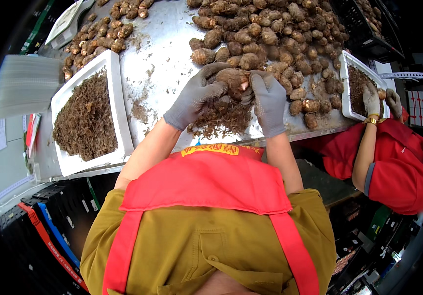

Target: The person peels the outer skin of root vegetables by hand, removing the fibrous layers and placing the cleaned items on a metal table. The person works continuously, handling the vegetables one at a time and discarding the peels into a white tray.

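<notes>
Between my two grey-gloved hands is a brown, hairy taro corm (231,80) with a pale pink spot at its right side. My left hand (200,94) grips it from the left, thumb along its near side. At its right end my right hand (268,99) has its fingers closed against the corm. Below it, a heap of brown fibrous peelings (226,121) lies on the metal table near the front edge. A large pile of unpeeled taro corms (285,33) spreads out just beyond my hands.
A white foam box (117,99) full of brown fibres (86,114) stands at left, with more taro corms (101,37) and a scale (66,25) behind. At right, a co-worker's gloved hands (371,97) work over another foam box (348,92). A black crate (370,40) stands at the far right.
</notes>
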`<state>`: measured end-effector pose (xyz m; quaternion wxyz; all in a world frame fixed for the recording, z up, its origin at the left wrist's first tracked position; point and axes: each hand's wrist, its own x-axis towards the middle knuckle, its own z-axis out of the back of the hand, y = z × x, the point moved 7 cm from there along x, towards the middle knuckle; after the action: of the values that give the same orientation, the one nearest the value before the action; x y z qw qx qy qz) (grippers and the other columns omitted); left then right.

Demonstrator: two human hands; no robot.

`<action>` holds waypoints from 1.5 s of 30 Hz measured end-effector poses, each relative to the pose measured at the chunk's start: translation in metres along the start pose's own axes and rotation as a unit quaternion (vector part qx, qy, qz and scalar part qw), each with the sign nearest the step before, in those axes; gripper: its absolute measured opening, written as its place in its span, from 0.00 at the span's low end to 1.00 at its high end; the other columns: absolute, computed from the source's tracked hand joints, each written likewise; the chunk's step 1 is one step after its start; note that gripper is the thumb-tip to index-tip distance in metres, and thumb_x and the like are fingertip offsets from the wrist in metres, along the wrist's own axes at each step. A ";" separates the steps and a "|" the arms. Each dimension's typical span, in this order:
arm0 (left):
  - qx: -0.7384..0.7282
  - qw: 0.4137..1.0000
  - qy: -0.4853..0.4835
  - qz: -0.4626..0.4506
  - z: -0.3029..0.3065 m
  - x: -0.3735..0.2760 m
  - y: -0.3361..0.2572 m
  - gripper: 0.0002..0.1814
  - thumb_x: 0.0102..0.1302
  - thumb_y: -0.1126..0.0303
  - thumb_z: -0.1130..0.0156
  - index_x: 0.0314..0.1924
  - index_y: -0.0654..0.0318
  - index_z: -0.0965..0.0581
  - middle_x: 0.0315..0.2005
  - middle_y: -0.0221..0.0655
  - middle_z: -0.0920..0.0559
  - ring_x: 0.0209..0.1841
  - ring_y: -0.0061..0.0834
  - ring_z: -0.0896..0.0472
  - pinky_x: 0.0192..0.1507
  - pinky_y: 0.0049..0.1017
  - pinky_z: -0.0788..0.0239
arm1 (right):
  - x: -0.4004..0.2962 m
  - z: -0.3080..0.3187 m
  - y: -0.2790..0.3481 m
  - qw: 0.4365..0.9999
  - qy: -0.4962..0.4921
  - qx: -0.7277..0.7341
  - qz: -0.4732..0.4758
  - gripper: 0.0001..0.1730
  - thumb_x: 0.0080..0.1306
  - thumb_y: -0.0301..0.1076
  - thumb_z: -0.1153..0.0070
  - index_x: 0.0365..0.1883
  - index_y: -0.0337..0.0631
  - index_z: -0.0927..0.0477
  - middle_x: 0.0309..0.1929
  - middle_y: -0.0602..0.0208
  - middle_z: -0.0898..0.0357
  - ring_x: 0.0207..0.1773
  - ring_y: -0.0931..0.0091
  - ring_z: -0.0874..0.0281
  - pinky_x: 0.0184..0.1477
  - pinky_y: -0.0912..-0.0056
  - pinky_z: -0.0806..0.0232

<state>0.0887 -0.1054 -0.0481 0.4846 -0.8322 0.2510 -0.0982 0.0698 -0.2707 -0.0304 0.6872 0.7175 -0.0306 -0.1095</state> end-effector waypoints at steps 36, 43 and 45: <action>0.277 0.955 -0.080 -0.066 -0.012 -0.005 -0.042 0.47 0.50 0.63 0.29 0.72 0.64 0.35 0.63 0.41 0.25 0.64 0.27 0.27 0.67 0.27 0.39 | 0.022 0.017 0.014 0.976 0.097 -0.125 0.151 0.18 0.67 0.37 0.41 0.52 0.40 0.16 0.50 0.58 0.16 0.52 0.66 0.19 0.57 0.67 0.30; 0.328 0.941 -0.053 -0.061 -0.021 -0.006 -0.045 0.55 0.47 0.64 0.26 0.75 0.62 0.41 0.64 0.42 0.25 0.65 0.29 0.27 0.67 0.27 0.38 | -0.010 -0.031 0.061 0.919 0.199 -0.137 0.312 0.14 0.64 0.34 0.38 0.47 0.41 0.15 0.45 0.61 0.16 0.53 0.62 0.20 0.58 0.63 0.31; 0.345 0.936 -0.048 -0.056 -0.019 -0.007 -0.044 0.55 0.47 0.64 0.26 0.76 0.62 0.42 0.64 0.43 0.25 0.65 0.29 0.27 0.67 0.27 0.38 | -0.013 -0.034 0.066 0.891 0.169 -0.163 0.389 0.11 0.63 0.35 0.37 0.42 0.40 0.15 0.40 0.61 0.16 0.49 0.61 0.19 0.54 0.62 0.29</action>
<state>0.0894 -0.0987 0.0003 0.7471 -0.6302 0.1309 -0.1659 0.0710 -0.2386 0.0379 0.7767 0.5342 -0.1721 0.2859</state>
